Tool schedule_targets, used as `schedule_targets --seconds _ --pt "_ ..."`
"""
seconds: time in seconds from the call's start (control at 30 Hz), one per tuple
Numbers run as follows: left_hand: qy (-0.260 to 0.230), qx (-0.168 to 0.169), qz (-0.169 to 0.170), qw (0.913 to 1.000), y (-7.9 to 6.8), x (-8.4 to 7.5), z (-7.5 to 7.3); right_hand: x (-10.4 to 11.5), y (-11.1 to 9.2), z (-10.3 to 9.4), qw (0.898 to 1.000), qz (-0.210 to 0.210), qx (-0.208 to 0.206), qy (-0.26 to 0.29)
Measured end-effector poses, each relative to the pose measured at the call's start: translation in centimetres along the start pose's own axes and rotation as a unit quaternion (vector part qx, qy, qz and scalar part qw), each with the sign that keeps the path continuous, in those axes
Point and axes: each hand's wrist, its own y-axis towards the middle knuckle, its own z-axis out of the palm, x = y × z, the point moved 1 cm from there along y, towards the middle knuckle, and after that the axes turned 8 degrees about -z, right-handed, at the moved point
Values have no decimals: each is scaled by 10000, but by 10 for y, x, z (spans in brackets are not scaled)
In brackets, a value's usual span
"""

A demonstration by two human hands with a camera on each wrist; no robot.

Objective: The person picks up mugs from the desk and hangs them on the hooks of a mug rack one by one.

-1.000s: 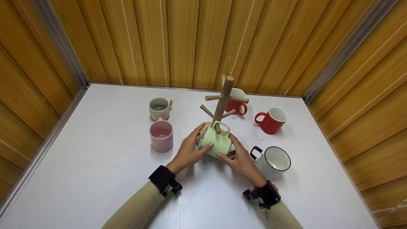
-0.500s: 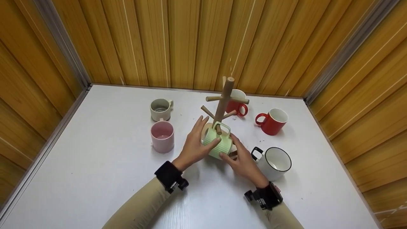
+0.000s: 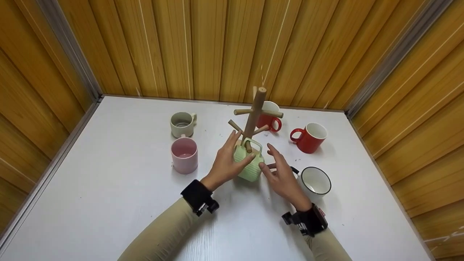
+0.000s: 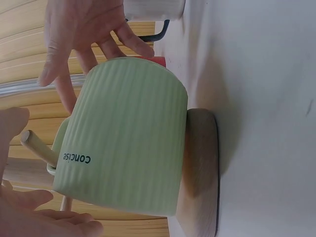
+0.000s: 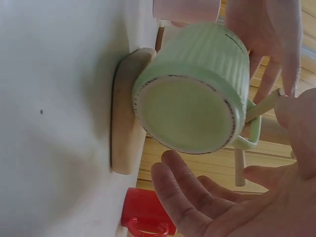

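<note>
A ribbed light green mug (image 3: 248, 166) hangs sideways by its handle on a low peg of the wooden mug tree (image 3: 251, 125). In the left wrist view, the word "Concise" shows on the green mug (image 4: 123, 143), and the peg passes through its handle. My left hand (image 3: 227, 161) is close at the mug's left side, fingers extended and apart from it. To the right of the mug, my right hand (image 3: 284, 179) is spread and holds nothing. The right wrist view shows the mug's round base (image 5: 185, 113) facing that camera, above the wooden stand base (image 5: 128, 133).
On the left stand a grey-green mug (image 3: 182, 124) and a pink mug (image 3: 185, 156). Behind the tree is a red mug (image 3: 268, 116), partly hidden. Another red mug (image 3: 311, 138) and a white mug with a black rim (image 3: 314, 183) stand right. Wooden-patterned walls (image 3: 206, 47) enclose the table.
Both hands have let go of the green mug. My right hand has drawn away to the right; the left has shifted slightly right and its fingers have straightened. The mug stays hanging on the peg.
</note>
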Motion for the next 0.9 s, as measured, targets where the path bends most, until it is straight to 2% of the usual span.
schedule_targets --seconds 0.4,0.67,0.9 --pt "-60 174 -125 9998 3 1 5 8 6 -24 9998 123 -2 -186" --pt "-37 86 -107 9999 5 1 5 18 20 -40 9986 -182 71 -488" --pt "-68 -53 -60 9999 2 -2 5 29 34 -52 9958 -391 306 -775"
